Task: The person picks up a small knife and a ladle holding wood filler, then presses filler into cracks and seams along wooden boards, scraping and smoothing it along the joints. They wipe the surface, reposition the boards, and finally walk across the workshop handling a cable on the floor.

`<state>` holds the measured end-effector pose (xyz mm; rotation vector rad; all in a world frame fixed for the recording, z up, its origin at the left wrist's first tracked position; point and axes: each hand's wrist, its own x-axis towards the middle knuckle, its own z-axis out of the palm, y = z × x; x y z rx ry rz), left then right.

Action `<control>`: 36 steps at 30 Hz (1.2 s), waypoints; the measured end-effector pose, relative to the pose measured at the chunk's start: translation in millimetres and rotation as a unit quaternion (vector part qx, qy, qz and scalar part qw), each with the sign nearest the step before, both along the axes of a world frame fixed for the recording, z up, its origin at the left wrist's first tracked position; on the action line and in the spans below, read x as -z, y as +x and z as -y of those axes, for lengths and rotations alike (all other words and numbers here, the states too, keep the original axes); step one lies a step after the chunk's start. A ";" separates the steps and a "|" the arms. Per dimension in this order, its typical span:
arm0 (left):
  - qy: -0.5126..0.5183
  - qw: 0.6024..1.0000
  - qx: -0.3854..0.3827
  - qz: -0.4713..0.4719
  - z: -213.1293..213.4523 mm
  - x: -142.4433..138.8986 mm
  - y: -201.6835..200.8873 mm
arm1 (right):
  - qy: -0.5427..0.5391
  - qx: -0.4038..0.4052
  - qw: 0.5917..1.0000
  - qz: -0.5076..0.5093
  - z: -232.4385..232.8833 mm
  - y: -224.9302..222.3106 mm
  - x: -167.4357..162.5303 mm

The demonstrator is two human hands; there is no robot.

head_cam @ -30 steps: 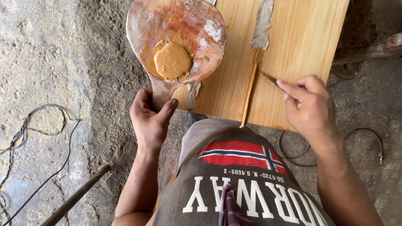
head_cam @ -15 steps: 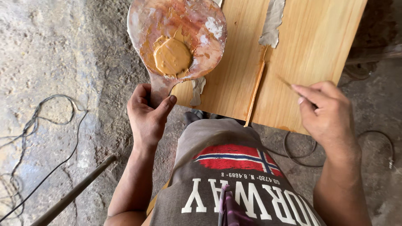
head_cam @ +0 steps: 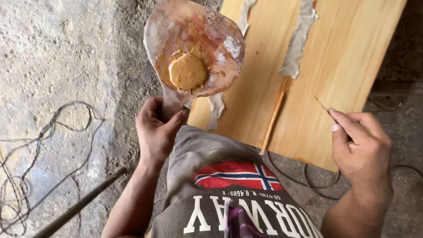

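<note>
Right hand: right hand (head_cam: pixel 362 140) sits low at the right edge of the plank, thumb and fingers pinched shut on a thin blade (head_cam: pixel 320 104).
Blade axis: the thin blade runs up and to the left out of the pinch, its tip over bare wood, just right of the filled seam (head_cam: pixel 274 118); whether the tip touches the wood cannot be told.
Left hand: left hand (head_cam: pixel 155 132) is clenched round the handle of a smeared palette board (head_cam: pixel 194 48), holding it up beyond the plank's left edge, over the floor.
Putty: a tan lump of putty (head_cam: pixel 188 71) lies near the middle of the palette board, up and to the left of the blade tip, with the seam between them.
Plank: the wooden plank (head_cam: pixel 348 57) slants from upper right to lower left; its long axis runs roughly the same way as the seam.
Seam: the filled seam is a narrow orange-brown line, capped at its upper end by a grey patch (head_cam: pixel 298 42); a second grey patch shows near the plank's top edge and a third by its left edge.
Nearer hand: the right hand is the nearer to the seam; the left is the nearer to the putty.
Floor: loose cable (head_cam: pixel 53 132) and a dark rod (head_cam: pixel 81 203) lie on the rough concrete, well apart from both hands.
</note>
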<state>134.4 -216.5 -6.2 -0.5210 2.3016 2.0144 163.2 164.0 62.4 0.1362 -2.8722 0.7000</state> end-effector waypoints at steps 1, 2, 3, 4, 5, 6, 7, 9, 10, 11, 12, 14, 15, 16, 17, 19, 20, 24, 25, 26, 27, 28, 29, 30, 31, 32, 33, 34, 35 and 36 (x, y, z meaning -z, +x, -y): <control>0.008 1.000 0.004 -0.002 6.9 3.6 -6.8 | 0.008 0.009 1.000 0.001 9.2 -7.7 -0.1; 0.015 1.000 0.010 -0.004 16.8 7.6 -14.5 | 0.015 0.019 1.000 0.001 20.4 -15.6 0.5; 0.007 1.000 0.014 0.001 28.0 11.0 -22.4 | 0.023 0.032 0.999 0.002 33.2 -22.1 0.1; 0.000 1.000 0.019 0.006 39.9 14.2 -30.4 | 0.002 0.043 0.999 0.009 47.6 -29.1 0.8; -0.008 1.000 0.024 0.009 54.5 17.4 -38.6 | -0.018 0.054 0.998 0.015 63.2 -36.8 3.1; -0.017 0.999 0.027 0.015 71.4 18.9 -45.9 | -0.040 0.066 0.997 0.020 79.6 -43.4 5.5; -0.027 0.999 0.032 0.021 89.9 20.0 -53.2 | -0.007 0.071 0.997 0.018 95.8 -49.8 8.6; -0.026 0.999 0.036 0.015 129.9 20.7 -72.6 | 0.044 0.083 0.996 0.004 126.8 -64.0 15.8; -0.015 0.999 0.038 0.016 149.3 18.9 -77.5 | 0.062 0.091 0.994 -0.004 141.5 -68.2 19.3; -0.003 0.999 0.039 0.018 167.3 16.7 -83.8 | 0.069 0.101 0.992 -0.015 154.3 -74.0 22.8; -0.032 0.998 0.045 0.034 185.6 12.9 -90.5 | 0.075 0.107 0.991 -0.028 165.9 -78.4 24.6; -0.090 0.992 0.052 0.067 219.5 2.4 -102.5 | 0.084 0.138 0.987 0.005 187.4 -82.4 28.0; -0.104 0.990 0.059 0.075 233.4 -2.0 -111.6 | 0.086 0.154 0.984 0.019 197.0 -84.6 30.4; -0.118 0.987 0.065 0.083 245.1 -5.9 -120.0 | 0.084 0.160 0.983 0.023 205.1 -85.3 32.2; -0.131 0.984 0.073 0.093 254.0 -9.1 -128.3 | 0.083 0.167 0.982 0.030 211.5 -85.5 33.3; -0.129 0.982 0.090 0.108 265.7 -11.7 -149.0 | 0.071 0.186 0.979 0.041 220.8 -84.8 34.4; -0.128 0.980 0.100 0.115 268.8 -12.2 -159.9 | 0.061 0.195 0.978 0.044 223.1 -84.6 34.1; -0.094 0.982 0.160 0.042 255.9 -8.5 -209.1 | 0.089 0.227 0.969 0.027 224.6 -88.5 31.5; -0.081 0.981 0.175 0.030 245.3 -7.1 -223.5 | 0.090 0.241 0.966 0.022 224.0 -91.1 30.6; -0.068 0.980 0.188 0.014 232.0 -5.8 -240.1 | 0.090 0.254 0.963 0.015 223.2 -94.6 30.3; -0.065 0.976 0.208 0.011 216.8 -5.1 -256.5 | 0.089 0.266 0.960 0.007 222.5 -98.8 30.3; -0.063 0.972 0.228 0.008 198.3 -3.9 -274.6 | 0.093 0.277 0.956 -0.009 221.9 -103.9 31.1; -0.061 0.966 0.251 0.004 178.1 -3.3 -295.0 | 0.098 0.290 0.952 -0.026 220.9 -109.0 31.9; -0.057 0.958 0.280 -0.012 159.9 -3.7 -315.2 | 0.102 0.304 0.946 -0.042 220.2 -115.1 33.9; -0.054 0.949 0.308 -0.023 143.6 -4.7 -333.0 | 0.090 0.325 0.941 -0.026 219.6 -120.6 35.9; -0.051 0.940 0.337 -0.034 127.2 -5.0 -351.7 | 0.077 0.346 0.935 -0.011 218.5 -126.5 38.5; -0.078 0.927 0.364 -0.049 109.8 -6.2 -371.8 | 0.064 0.368 0.928 0.002 216.2 -134.1 41.6; -0.105 0.913 0.389 -0.066 91.9 -8.1 -393.4 | 0.085 0.372 0.924 -0.011 212.0 -143.2 45.3; -0.133 0.897 0.414 -0.079 78.2 -10.6 -412.1 | 0.105 0.375 0.921 -0.018 209.6 -150.6 47.6; -0.131 0.889 0.429 -0.093 64.3 -11.4 -428.2 | 0.120 0.376 0.918 -0.017 209.1 -157.7 51.1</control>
